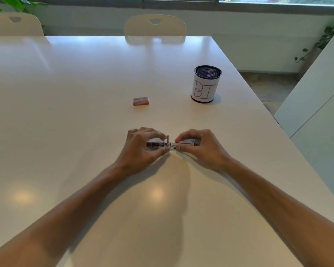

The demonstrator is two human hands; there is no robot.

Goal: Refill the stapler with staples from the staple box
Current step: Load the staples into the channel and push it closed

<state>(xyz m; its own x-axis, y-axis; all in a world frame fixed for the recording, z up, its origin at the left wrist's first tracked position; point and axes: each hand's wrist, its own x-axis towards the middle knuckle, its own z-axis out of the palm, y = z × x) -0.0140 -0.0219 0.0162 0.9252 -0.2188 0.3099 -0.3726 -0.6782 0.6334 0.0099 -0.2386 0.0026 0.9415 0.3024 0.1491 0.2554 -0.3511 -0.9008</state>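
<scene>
A small metal stapler [169, 144] lies flat and opened out on the white table [85, 112], with a short metal part standing up at its middle. My left hand [141, 149] grips its left half between thumb and fingers. My right hand [199, 147] pinches its right half. Both hands cover much of the stapler. The red staple box [140, 101] lies closed on the table, well beyond the hands and slightly to the left, touched by neither.
A mesh pen cup [206, 84] wrapped in paper marked "BI" stands at the far right. Two pale chairs [154, 28] are pushed in at the far edge. The table's right edge runs diagonally, with a white cabinet [320, 105] beyond it.
</scene>
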